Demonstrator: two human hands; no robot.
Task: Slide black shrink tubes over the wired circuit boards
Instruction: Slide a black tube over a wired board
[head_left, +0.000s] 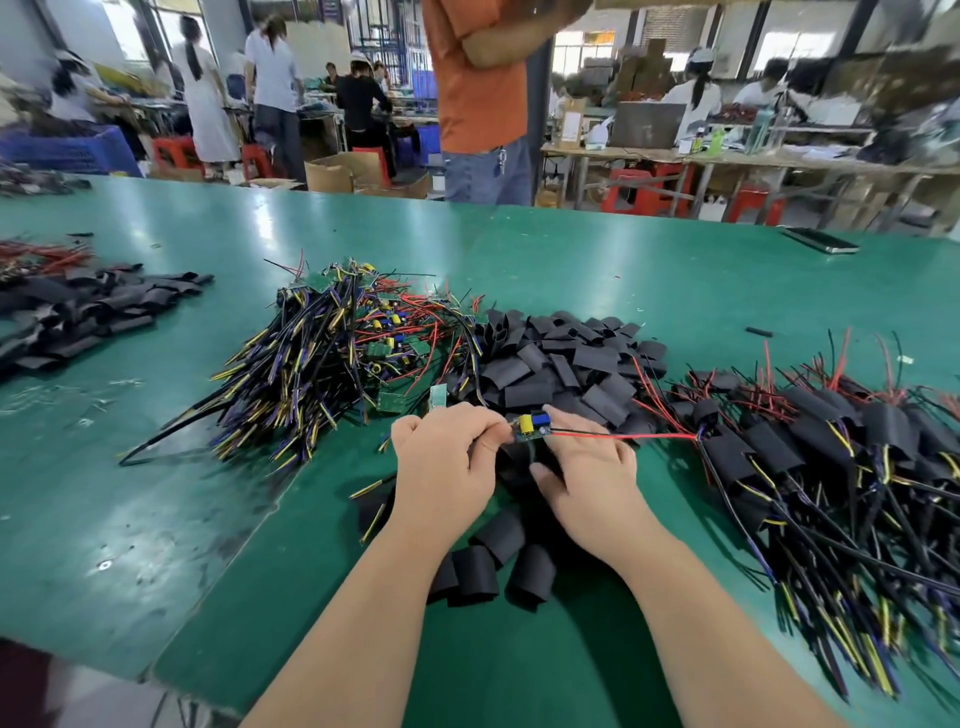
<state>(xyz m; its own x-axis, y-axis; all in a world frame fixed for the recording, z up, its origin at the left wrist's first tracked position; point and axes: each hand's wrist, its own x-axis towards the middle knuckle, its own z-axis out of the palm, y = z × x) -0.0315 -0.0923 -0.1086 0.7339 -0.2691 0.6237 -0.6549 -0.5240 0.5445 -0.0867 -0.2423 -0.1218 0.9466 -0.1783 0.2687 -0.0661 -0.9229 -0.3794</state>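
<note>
My left hand (447, 462) pinches a small wired circuit board (531, 427) with yellow and blue parts, held above the green table (156, 467). Its red wire (623, 435) runs off to the right. My right hand (587, 478) touches the board's right end, its fingers curled over a black shrink tube (524, 462) that is mostly hidden beneath. A heap of loose black shrink tubes (561, 364) lies just beyond my hands. Bare wired boards are piled at the left of it (332, 358). Boards with tubes on them lie at the right (810, 447).
More black tubes (498, 566) lie under my forearms. Another heap of tubes and red wires (78, 306) sits at the far left. A person in an orange shirt (483, 98) stands across the table. Other workers, benches and red stools fill the background.
</note>
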